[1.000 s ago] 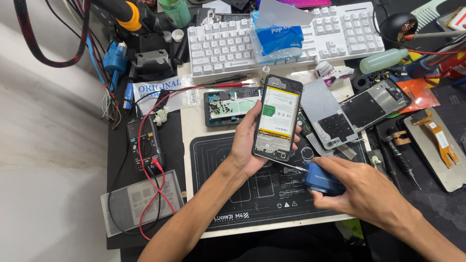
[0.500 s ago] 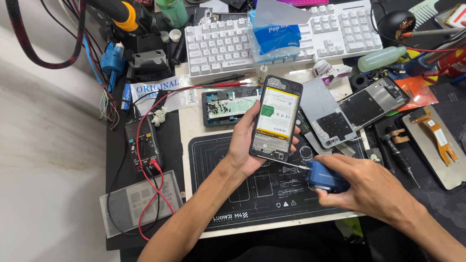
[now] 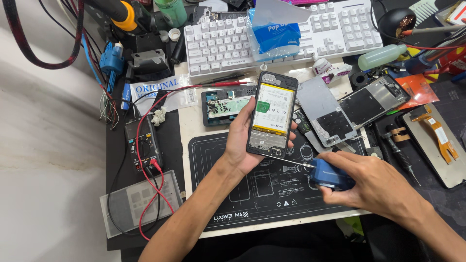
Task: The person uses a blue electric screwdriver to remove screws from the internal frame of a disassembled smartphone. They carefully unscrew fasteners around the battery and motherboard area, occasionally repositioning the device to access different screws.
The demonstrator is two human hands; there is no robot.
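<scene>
My left hand [image 3: 242,138] grips an opened phone [image 3: 271,114] with its back off, showing a yellow-edged battery and circuit boards. It is held upright over a black work mat [image 3: 228,160]. My right hand [image 3: 374,182] holds a blue-handled screwdriver [image 3: 327,173]. The screwdriver's thin metal tip points left and touches the phone's lower edge, near the bottom board.
A white keyboard [image 3: 218,43] with a blue tissue pack [image 3: 274,34] lies at the back. Metal phone frames [image 3: 340,109] sit right of the phone, a small circuit board [image 3: 221,106] left of it. A multimeter [image 3: 141,145] with red leads is at the left. Tools crowd the right side.
The view has shifted slightly. My left hand has tilted the phone a little, and the screwdriver tip stays at its lower edge.
</scene>
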